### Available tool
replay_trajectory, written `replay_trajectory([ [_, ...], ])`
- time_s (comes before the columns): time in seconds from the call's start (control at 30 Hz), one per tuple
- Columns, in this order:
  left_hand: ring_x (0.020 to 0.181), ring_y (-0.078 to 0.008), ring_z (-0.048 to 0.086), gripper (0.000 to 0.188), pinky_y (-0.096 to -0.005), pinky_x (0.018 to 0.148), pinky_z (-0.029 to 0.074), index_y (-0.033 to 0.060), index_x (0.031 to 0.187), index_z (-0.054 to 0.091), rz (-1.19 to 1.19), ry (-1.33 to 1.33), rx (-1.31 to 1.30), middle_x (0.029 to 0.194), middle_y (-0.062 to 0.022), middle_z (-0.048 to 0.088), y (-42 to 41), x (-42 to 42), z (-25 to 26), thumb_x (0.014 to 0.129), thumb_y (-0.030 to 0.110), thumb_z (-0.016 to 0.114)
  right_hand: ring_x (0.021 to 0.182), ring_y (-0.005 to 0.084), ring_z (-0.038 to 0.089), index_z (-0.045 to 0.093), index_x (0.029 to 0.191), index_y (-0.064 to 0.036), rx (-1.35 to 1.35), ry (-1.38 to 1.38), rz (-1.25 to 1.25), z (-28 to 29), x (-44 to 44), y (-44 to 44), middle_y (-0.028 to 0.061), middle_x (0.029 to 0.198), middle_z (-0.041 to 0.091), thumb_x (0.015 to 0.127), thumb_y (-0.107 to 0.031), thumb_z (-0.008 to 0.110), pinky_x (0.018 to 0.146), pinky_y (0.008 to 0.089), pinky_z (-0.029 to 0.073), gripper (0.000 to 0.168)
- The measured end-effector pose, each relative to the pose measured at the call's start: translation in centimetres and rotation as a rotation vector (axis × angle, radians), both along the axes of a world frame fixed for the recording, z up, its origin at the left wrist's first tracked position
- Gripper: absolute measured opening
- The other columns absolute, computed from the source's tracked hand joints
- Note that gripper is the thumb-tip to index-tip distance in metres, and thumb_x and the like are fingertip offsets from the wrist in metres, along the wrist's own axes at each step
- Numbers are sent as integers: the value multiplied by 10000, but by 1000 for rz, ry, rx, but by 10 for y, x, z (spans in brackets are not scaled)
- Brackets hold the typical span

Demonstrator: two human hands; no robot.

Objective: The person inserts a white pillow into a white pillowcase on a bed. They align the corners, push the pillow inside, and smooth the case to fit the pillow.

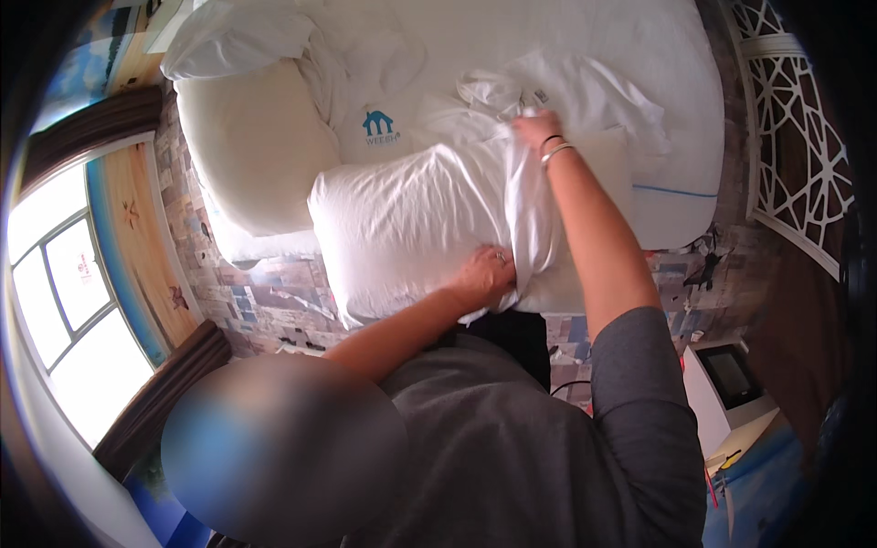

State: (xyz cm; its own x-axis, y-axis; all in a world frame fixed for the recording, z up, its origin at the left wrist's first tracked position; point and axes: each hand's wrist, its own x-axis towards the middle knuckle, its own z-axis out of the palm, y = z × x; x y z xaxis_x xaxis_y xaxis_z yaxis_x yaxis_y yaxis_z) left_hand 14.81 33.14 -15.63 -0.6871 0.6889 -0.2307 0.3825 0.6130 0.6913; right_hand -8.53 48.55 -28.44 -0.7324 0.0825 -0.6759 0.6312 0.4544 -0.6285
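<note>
A white pillowcase (411, 226) covers the left and middle part of a pillow lying across the near side of the bed. The pillow's bare cream end (610, 164) sticks out on the right, past the bunched hem. My right hand (538, 130), slightly blurred, grips the gathered hem at the pillow's far edge. At the near edge, my left hand (486, 277) holds the same hem, its fingertips hidden by the folds. Just beyond my right hand, a crumpled white cloth (589, 89) lies on the bed.
Left of the pillowcase rests an uncovered cream pillow (253, 151), with another white pillow (236, 38) behind it. The white mattress (438, 41) bears a blue house emblem. A window (75, 274) is at left, a white lattice screen (798, 137) at right, a white cabinet (712, 383) at lower right.
</note>
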Motion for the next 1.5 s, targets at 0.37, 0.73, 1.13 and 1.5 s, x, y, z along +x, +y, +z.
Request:
replay_trajectory([
  [0.37, 792, -337, 592, 214, -429, 757, 482, 43, 756, 502, 171, 20, 320, 788, -131, 549, -19, -36, 81, 743, 91, 710, 909, 164, 634, 594, 1153, 30, -280, -1, 27, 108, 108, 96, 100, 1040, 680, 771, -294, 797, 827, 306, 507, 540],
  [0.73, 819, -266, 584, 416, -347, 711, 476, -35, 963, 511, 581, -265, 41, 927, -196, 570, -25, -37, 67, 831, 295, 729, 1015, 387, 631, 615, 1156, 53, 308, -112, -105, 75, 135, 101, 260, 1134, 647, 651, -599, 766, 900, 386, 486, 839],
  [1.13, 778, -199, 668, 279, -319, 710, 537, -61, 1041, 643, 1046, -870, 787, 896, -119, 686, -42, -39, 212, 782, 28, 694, 904, 164, 646, 624, 1101, 87, -604, 537, -565, 333, 199, 22, 114, 1027, 662, 865, -89, 669, 836, 261, 518, 298],
  [1.5, 895, -127, 629, 276, -288, 804, 497, -11, 1102, 653, 870, -668, 970, 992, -56, 687, -114, -2, 222, 835, 50, 688, 867, 235, 687, 630, 1069, 46, -314, 769, 195, 416, 224, -52, 163, 969, 700, 806, -112, 737, 809, 343, 505, 325],
])
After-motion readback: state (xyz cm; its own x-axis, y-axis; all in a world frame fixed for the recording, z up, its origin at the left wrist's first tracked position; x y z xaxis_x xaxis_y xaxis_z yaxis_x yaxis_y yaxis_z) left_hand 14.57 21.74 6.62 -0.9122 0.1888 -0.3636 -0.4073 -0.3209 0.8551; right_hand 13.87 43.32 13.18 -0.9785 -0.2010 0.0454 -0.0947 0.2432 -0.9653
